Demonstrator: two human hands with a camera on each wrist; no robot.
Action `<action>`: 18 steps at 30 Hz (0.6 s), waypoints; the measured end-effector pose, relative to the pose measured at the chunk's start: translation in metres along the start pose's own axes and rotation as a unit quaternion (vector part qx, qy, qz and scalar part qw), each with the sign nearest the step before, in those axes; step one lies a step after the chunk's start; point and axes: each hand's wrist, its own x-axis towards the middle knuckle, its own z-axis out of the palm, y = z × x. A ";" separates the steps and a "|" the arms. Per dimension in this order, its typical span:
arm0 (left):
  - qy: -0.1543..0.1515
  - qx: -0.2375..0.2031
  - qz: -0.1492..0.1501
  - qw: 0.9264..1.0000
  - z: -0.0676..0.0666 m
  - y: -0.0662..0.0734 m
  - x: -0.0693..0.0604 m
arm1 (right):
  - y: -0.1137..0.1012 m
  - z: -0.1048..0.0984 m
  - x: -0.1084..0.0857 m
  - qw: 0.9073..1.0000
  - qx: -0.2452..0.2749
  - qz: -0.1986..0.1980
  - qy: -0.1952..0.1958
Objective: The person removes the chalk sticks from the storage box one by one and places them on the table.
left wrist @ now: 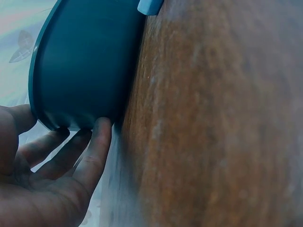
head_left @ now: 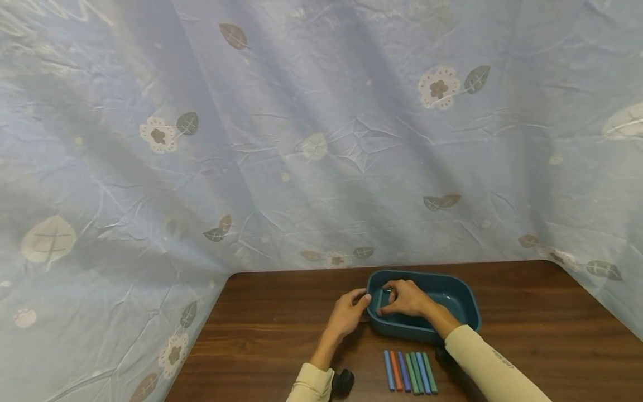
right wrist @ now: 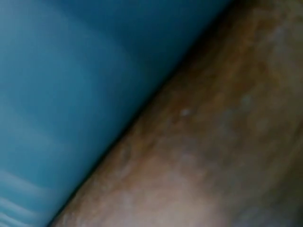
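Note:
A dark teal plastic basin (head_left: 427,334) stands near the back of the brown table. My left hand (head_left: 345,314) holds its left end; in the left wrist view the thumb meets the rim and the fingers (left wrist: 92,161) lie against the outer wall. Inside the basin's left end, my right hand (head_left: 408,298) pinches a greenish stick (head_left: 379,298) between thumb and finger, close to the basin's floor. It looks like a stick of chalk, partly covered by the hand. The right wrist view shows only the blurred basin wall (right wrist: 71,94) and the tabletop.
Several coloured chalk-like sticks (head_left: 411,373), blue, red, purple and green, lie side by side in front of the basin. One pale blue stick end (left wrist: 150,5) shows in the left wrist view. A patterned cloth (head_left: 321,167) hangs behind the wooden table (head_left: 271,324).

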 end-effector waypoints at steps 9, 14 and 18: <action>0.009 0.015 0.000 1.000 -0.001 0.001 0.002 | 0.001 0.002 0.004 1.000 -0.013 -0.006 0.011; 0.008 0.014 0.001 1.000 -0.002 0.000 0.002 | -0.001 0.000 0.004 1.000 -0.016 -0.013 0.009; -0.009 -0.029 0.000 1.000 -0.001 -0.001 0.001 | -0.001 -0.005 0.001 1.000 -0.016 -0.014 0.007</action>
